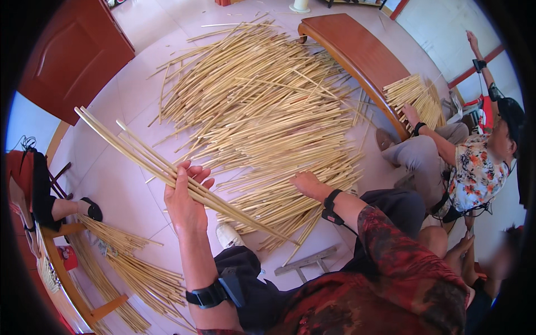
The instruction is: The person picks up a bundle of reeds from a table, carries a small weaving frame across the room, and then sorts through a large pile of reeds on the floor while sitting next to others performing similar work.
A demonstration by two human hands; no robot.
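Observation:
My left hand [188, 190] is closed round a small bunch of long, thin, pale-yellow sticks [146, 162] that look like cane. The bunch slants from upper left down to lower right, its far ends in the air. Over the near right part of a wide heap of the same sticks [268, 111] is my right hand [310, 184], its fingers curled down at the sticks. Whatever is between those fingers is hidden. The heap covers the floor in front of me, its sticks lying mostly slantwise across each other.
A long brown wooden bench [357, 44] borders the heap at the right. Beyond it, a seated person in a flowered shirt [474, 173] touches another stick pile [416, 103]. More sticks [139, 273] lie at lower left beside a wooden table [61, 273]. A small metal stool [307, 262] stands near my legs.

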